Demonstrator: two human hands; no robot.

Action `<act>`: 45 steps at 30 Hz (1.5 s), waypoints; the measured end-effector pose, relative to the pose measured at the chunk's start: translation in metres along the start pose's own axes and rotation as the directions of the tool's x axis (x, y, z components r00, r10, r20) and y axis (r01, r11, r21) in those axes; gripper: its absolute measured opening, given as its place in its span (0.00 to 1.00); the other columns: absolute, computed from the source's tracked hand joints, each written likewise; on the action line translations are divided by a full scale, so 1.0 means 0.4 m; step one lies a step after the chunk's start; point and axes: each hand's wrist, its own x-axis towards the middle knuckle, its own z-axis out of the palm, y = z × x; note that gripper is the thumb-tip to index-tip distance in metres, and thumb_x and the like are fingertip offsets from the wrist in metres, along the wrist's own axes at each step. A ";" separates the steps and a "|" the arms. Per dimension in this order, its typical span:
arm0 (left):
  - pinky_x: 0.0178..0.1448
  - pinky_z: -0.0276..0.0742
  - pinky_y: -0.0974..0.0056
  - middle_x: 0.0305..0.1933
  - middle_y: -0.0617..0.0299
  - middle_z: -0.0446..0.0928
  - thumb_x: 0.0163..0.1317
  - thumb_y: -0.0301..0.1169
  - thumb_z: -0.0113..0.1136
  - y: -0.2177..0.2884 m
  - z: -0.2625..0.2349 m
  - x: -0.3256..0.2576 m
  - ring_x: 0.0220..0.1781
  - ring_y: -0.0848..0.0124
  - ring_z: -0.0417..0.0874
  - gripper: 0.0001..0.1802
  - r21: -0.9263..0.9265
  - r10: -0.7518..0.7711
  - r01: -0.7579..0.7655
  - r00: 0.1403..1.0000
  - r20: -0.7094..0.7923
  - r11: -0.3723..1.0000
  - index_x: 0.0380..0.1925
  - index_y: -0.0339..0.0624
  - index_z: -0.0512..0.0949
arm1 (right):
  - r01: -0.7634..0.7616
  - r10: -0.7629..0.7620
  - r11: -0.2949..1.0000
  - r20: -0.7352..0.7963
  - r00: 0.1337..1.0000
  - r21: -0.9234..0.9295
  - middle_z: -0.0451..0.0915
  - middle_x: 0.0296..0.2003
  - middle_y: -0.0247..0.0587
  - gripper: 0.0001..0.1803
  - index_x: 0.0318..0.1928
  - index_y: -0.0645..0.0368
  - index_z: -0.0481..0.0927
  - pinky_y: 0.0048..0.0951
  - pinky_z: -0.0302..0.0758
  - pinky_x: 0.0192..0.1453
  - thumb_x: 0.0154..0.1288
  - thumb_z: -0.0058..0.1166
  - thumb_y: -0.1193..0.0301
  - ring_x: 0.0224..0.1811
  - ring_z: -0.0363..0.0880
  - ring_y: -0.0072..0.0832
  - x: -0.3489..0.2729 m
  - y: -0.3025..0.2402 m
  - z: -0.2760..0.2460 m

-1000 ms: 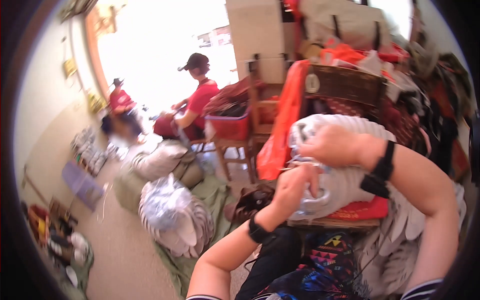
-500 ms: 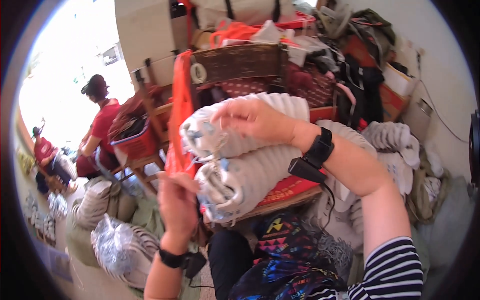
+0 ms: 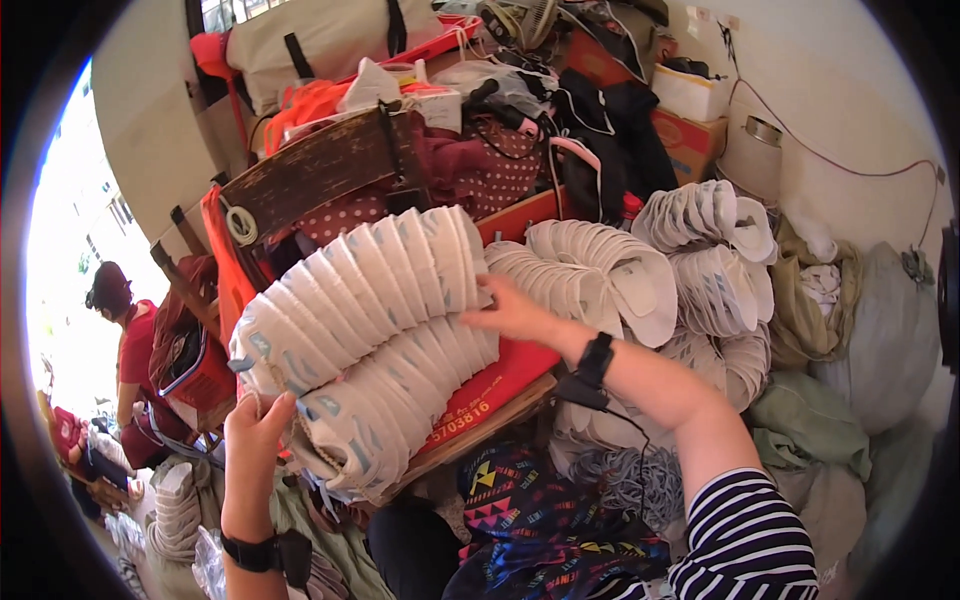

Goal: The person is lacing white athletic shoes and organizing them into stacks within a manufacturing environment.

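While left hand (image 3: 258, 428) and right hand (image 3: 515, 312), fingers spread, steady two nested mask stacks (image 3: 365, 320), the end pieces risk sliding off the bench (image 3: 480, 425).

Strong daylight pours in from the open doorway (image 3: 75, 230) at the left, which is blown out to plain white with no detail. The rest is evenly and brightly lit, with soft shadows under the stacked white cups (image 3: 365, 330). The fisheye lens bends straight edges toward the rim, and a black vignette rings the frame. The centre is sharp; the edges look slightly soft.
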 end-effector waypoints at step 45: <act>0.67 0.65 0.60 0.56 0.53 0.76 0.62 0.25 0.55 0.276 0.126 -0.060 0.62 0.63 0.74 0.15 -0.198 0.731 -0.706 0.672 0.116 0.680 0.48 0.32 0.79 | 0.367 0.346 0.823 -0.895 0.283 0.434 0.84 0.41 0.45 0.17 0.42 0.68 0.83 0.29 0.75 0.45 0.51 0.67 0.73 0.41 0.80 0.28 -0.057 -0.177 -0.491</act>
